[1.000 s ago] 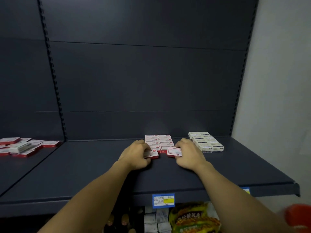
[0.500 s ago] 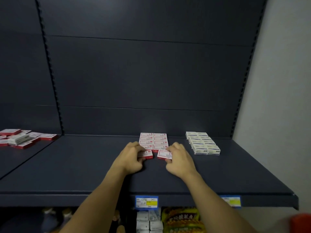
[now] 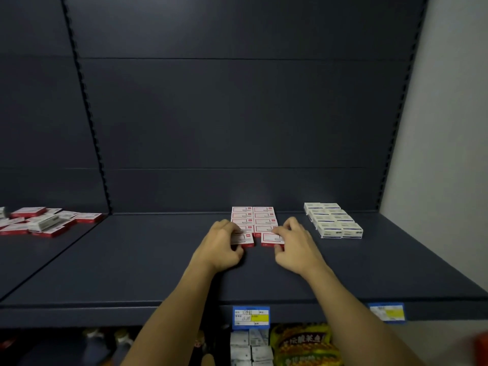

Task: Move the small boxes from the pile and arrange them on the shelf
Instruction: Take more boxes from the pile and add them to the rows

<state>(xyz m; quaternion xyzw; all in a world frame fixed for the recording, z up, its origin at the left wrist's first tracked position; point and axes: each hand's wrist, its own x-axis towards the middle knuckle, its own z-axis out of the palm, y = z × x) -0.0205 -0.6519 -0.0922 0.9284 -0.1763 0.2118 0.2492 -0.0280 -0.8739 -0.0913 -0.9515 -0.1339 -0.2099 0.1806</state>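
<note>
Now each hand pinches one small red-and-white cardboard box: left hand (image 3: 220, 245) on the left box (image 3: 243, 239), right hand (image 3: 297, 247) on the right box (image 3: 272, 239). Both boxes lie long axis left-right on the dark blue metal shelf (image 3: 132, 273), just near of the tidy two-column red-and-white rows (image 3: 254, 218) (the right one slightly askew, apparently).

The left hand (image 3: 221, 247) covers the left part of the box (image 3: 244, 240) it grips, and its fingertips are tucked out of sight. The right hand (image 3: 295, 249) hides the right end of the other front box (image 3: 270, 240). The print on the red rows (image 3: 254, 220) and the white boxes (image 3: 332, 220) is too small to read. The pile (image 3: 39, 223) at the shelf's left end runs off the picture's edge. The price tags (image 3: 250, 317) are blurred. Below the shelf (image 3: 132, 260), the arms and the bottom edge cut off the packets (image 3: 303, 344), and a red blur (image 3: 480, 347) in the corner cannot be told.
</note>
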